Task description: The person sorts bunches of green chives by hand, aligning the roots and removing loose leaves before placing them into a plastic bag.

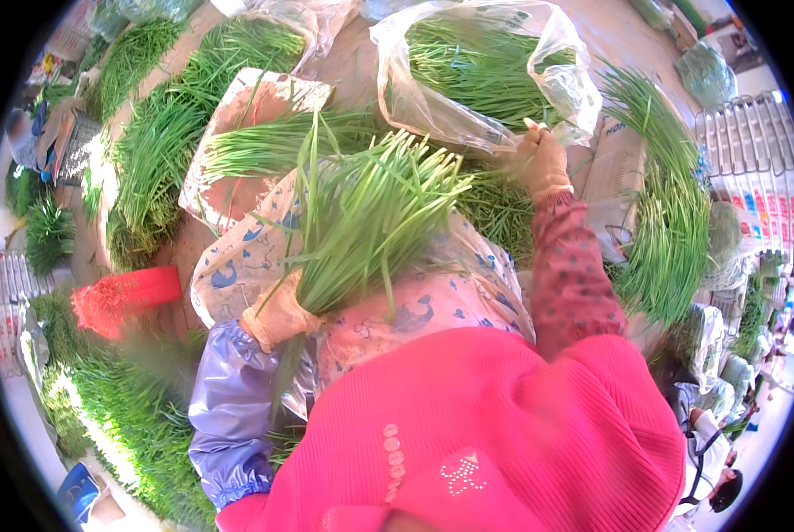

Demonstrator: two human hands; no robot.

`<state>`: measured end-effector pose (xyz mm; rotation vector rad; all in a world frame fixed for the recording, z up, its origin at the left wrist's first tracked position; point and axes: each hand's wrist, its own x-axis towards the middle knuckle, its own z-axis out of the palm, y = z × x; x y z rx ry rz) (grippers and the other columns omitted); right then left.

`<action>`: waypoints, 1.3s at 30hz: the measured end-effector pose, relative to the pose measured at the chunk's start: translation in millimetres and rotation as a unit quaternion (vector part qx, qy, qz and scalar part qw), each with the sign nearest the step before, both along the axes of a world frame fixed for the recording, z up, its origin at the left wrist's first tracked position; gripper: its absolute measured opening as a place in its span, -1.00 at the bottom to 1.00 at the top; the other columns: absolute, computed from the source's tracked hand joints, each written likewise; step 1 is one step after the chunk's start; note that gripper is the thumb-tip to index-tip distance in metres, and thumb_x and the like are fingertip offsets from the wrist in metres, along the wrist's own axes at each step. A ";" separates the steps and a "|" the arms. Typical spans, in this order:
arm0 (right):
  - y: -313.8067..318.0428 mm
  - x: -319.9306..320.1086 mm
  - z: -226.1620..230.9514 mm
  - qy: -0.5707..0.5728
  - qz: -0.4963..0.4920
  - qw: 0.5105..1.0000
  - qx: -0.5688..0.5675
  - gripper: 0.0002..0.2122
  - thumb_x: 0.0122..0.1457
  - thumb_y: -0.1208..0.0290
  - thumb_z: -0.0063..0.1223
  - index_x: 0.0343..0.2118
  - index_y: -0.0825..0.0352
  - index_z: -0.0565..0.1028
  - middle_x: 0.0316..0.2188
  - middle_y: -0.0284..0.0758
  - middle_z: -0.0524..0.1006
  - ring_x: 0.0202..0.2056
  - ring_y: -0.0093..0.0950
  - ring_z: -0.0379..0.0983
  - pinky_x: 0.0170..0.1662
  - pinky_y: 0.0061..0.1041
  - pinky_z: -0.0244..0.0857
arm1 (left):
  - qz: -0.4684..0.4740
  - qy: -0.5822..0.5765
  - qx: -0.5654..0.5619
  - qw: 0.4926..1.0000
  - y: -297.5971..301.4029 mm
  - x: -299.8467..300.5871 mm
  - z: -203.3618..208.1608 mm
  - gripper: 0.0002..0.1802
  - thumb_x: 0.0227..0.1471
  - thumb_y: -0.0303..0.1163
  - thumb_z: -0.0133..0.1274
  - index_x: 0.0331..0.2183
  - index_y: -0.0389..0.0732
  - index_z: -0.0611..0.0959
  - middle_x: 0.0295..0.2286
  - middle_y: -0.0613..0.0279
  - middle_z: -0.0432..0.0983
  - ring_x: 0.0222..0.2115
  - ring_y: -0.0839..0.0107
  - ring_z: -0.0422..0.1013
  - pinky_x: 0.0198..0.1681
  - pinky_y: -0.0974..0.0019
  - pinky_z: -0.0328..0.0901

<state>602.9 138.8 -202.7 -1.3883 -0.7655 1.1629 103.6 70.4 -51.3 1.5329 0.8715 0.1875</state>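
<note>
Holds a bunch of green stalks in the gloved left hand, with fingers closed around its lower end and with pale cut ends fanning up and to the right, above a patterned plastic sheet across the lap. Has the gloved right hand stretched forward with bent fingers to the near edge of a clear plastic bag full of loose stalks; cannot tell there a pinch from a mere touch. Wears a shiny purple sleeve on the left arm and a dark red dotted sleeve on the right. Includes beyond the held bunch 1 pale open box, with 1 second bunch across it, and, farther left, 1 red roll.
</note>
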 end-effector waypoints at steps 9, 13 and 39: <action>-37.4 -166.2 191.8 -0.514 0.234 0.817 -0.117 -0.61 0.05 0.05 0.11 -0.24 0.31 0.51 -0.40 -0.07 0.58 -0.27 -0.07 0.51 -0.16 -0.17 0.32 | -0.113 0.095 0.289 0.946 22.8 14.2 2.2 -0.53 -0.09 -0.41 0.12 -0.05 -0.22 0.54 -0.18 0.06 0.54 -0.18 0.10 0.47 -0.08 0.24 0.36; -35.3 -160.5 154.7 -0.476 0.224 0.845 -0.099 -0.70 0.05 0.17 0.07 -0.25 0.27 0.53 -0.39 -0.03 0.56 -0.27 -0.04 0.48 -0.16 -0.16 0.33 | -0.020 0.132 0.180 0.975 16.5 4.8 -8.4 -0.51 -0.10 -0.40 0.13 -0.05 -0.26 0.53 -0.20 0.03 0.56 -0.18 0.11 0.48 -0.10 0.28 0.36; -30.8 -148.2 126.3 -0.382 0.161 0.909 0.047 -0.70 0.01 0.47 0.09 -0.14 0.18 0.43 -0.28 -0.14 0.53 -0.19 -0.14 0.48 -0.20 -0.29 0.35 | -0.091 0.461 0.443 0.764 26.9 52.9 20.2 0.09 -0.20 -0.54 0.14 0.31 0.10 0.00 -0.51 0.13 0.49 -0.46 0.15 0.53 -0.41 0.13 0.42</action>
